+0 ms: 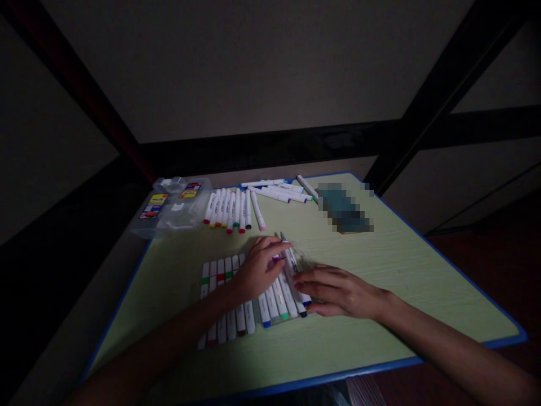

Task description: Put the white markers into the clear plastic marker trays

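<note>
A row of white markers (230, 327) with coloured bands and ends lies near the table's front, partly in clear plastic. My left hand (260, 268) reaches over this row and hides its middle. Its index finger and thumb close around the upper part of a marker (289, 256) at the right end. My right hand (342, 290) comes from the right, with bent fingers on the lower part of that same marker and the thumb by its blue end. Some crumpled clear film shows between the two hands.
Behind, several white markers (230, 208) lie side by side, and a looser pile of markers (279, 192) is near the far edge. A clear plastic case (181, 217) stands at the back left. A blurred-out dark green object (344, 206) lies back right. Blue edging (465, 344) borders the table.
</note>
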The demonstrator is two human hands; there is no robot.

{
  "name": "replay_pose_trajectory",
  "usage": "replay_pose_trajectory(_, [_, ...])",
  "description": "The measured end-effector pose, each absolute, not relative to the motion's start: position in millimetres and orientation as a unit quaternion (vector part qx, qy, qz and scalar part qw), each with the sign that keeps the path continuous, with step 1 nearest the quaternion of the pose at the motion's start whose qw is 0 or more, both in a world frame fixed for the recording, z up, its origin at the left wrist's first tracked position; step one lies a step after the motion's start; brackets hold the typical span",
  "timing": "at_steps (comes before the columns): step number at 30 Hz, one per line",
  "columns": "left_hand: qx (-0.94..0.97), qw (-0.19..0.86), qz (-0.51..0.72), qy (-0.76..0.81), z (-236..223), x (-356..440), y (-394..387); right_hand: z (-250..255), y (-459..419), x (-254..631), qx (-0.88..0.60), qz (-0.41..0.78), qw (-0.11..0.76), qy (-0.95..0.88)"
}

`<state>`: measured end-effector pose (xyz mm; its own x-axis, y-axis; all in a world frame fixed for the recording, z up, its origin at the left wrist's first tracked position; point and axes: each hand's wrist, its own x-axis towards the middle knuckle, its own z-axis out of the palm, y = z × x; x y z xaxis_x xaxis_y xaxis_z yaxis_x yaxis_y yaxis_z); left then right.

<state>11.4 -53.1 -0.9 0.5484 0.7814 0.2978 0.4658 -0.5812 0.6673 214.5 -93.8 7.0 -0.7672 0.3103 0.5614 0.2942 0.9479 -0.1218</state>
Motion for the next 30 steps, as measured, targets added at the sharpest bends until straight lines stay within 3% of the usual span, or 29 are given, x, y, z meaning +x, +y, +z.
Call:
replay_pose_trajectory(5, [0.792,0.334,0.349,0.373,-1.2,12.3,-50.7,5.3,-93.8,214.9,-0.171,0.025,0.282,-0.944])
replay_pose_trajectory(13, [0.647,0.566,0.339,0.383,7.9,19.2,-56.6,6.1,-93.1,212.6,-0.185,0.01,0.301,-0.936])
replay_pose_trajectory(21, [0.626,0.561,0.359,0.405,18.2,19.0,-62.4,8.1,-94.9,210.8,-0.184,-0.002,0.27,-0.945])
replay_pose_trajectory(30, [0.507,0.584,0.459,0.437,24.8,-4.3,-25.5,1.6,-80.6,219.8,-0.255,0.094,0.331,-0.904])
